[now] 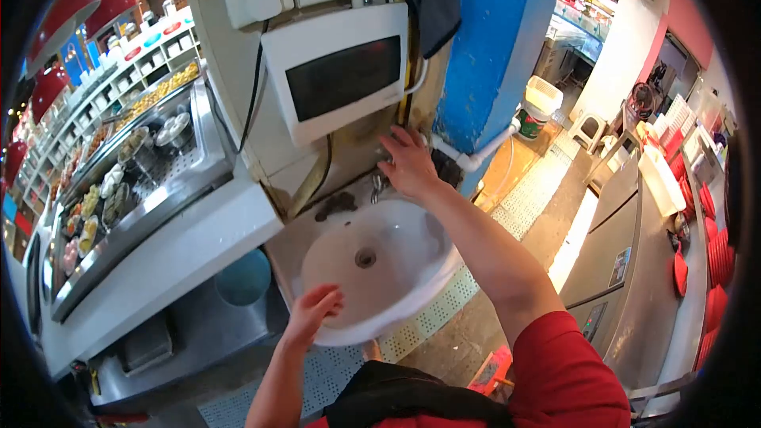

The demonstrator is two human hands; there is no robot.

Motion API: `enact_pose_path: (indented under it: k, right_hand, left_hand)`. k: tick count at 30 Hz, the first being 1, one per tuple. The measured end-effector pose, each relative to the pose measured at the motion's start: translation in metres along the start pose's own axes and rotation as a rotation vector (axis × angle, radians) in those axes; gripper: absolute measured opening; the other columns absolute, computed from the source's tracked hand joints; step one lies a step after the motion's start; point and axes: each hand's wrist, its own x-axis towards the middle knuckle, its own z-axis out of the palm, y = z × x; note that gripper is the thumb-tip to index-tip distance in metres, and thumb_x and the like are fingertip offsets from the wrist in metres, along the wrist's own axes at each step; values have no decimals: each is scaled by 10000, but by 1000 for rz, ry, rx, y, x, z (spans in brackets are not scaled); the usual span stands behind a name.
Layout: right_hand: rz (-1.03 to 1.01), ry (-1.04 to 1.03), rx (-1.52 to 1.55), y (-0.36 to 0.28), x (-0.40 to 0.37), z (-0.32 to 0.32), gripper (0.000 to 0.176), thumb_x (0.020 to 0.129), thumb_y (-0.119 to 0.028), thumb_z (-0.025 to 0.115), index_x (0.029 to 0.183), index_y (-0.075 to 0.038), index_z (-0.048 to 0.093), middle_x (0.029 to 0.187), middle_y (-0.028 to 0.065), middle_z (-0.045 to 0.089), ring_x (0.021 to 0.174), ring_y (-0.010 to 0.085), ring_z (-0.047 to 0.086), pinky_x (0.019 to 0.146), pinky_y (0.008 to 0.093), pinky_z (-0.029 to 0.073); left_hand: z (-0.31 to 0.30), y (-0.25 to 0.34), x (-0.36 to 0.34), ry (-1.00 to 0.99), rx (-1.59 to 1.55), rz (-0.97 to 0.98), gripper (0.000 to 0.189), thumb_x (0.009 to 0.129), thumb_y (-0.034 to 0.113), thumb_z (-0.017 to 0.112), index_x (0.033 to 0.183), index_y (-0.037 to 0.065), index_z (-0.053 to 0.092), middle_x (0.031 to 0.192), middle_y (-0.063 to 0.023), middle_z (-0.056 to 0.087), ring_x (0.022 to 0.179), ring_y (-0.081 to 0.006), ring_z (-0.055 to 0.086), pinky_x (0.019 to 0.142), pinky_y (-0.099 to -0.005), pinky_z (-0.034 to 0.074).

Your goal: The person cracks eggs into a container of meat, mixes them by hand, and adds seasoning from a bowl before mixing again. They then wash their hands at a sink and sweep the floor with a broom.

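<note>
My left hand (312,315) hovers over the near left rim of a white washbasin (428,289), its fingers loosely bent and slightly apart, holding nothing. My right hand (411,165) reaches across the basin's back edge to the wall, fingers spread, just above the metal faucet (377,187). Whether its fingertips touch the wall or the pipes there cannot be made out. A dark drain (365,257) lies in the middle of the bowl. Above, a white wall-mounted heater-like box with a dark panel (345,79) hangs close to my right hand.
Left stands a steel food counter (162,190) with several containers; a teal bucket (243,279) sits below it. A blue pillar (495,47) and white pipe (479,160) flank the basin. A steel cabinet (614,269) with red dishes (720,257) stands right.
</note>
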Motion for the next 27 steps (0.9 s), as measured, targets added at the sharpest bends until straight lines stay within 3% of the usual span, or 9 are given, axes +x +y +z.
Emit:
enact_pose_path:
  k: [5,12,16,18,20,22,24,26,27]
  right_hand:
    - [-32,-306,183,18,19,2,200,816,-193,641,973,-91,572,1061,111,564,1100,335,489,976,441,359]
    - [-169,-289,387,39,18,-8,107,771,-102,642,848,-64,579,1021,106,564,1039,330,524,955,424,383]
    - [-101,1,342,12,-12,-17,195,787,-108,657,976,-70,627,1161,159,562,1139,419,489,944,451,445]
    - [-114,18,440,3,-53,-21,218,829,-143,646,1027,-53,631,1169,149,581,1142,384,528,932,427,470]
    - [120,-117,551,4,-103,1,231,847,-90,611,1076,-82,649,1117,159,620,1011,332,607,836,398,511]
    - [619,-441,662,35,-144,56,245,879,-103,578,1118,-74,622,1053,128,646,1005,292,617,845,391,506]
    - [1491,-562,1184,65,-132,105,307,886,-100,565,1191,-65,562,1046,72,643,953,251,629,843,383,503]
    - [894,-463,1546,74,-142,147,340,871,-101,592,1200,-62,520,1021,37,630,908,206,622,819,368,498]
    - [899,-472,1554,71,-141,152,340,871,-101,592,1200,-62,520,1021,37,630,908,206,622,819,368,498]
  left_hand:
    - [53,23,178,-133,-410,-200,244,924,193,585,1113,42,556,920,-89,627,818,-168,621,670,-310,525]
    - [128,0,311,-143,-799,-267,260,969,223,464,1166,61,516,962,-109,614,841,-200,619,696,-335,544]
    - [133,-28,343,26,-343,-75,310,947,276,487,1147,47,549,989,-136,624,870,-266,619,718,-376,532]
    - [123,-43,353,126,-98,8,338,936,303,499,1138,39,565,1002,-149,630,885,-298,619,729,-396,525]
    - [111,-59,358,224,155,75,366,926,329,510,1128,32,582,1016,-163,635,900,-331,620,740,-416,519]
    - [100,-80,354,302,424,121,396,915,355,522,1119,25,598,1029,-176,640,914,-364,620,751,-436,513]
    - [104,-75,334,337,571,127,411,909,369,528,1114,21,606,1036,-183,643,922,-380,620,757,-446,509]
    - [130,-17,285,439,547,393,397,889,320,561,1126,5,605,1020,-237,632,904,-402,615,790,-410,502]
    - [127,-19,277,212,688,253,453,865,240,596,1238,-8,528,1141,-308,558,1032,-459,553,909,-440,448]
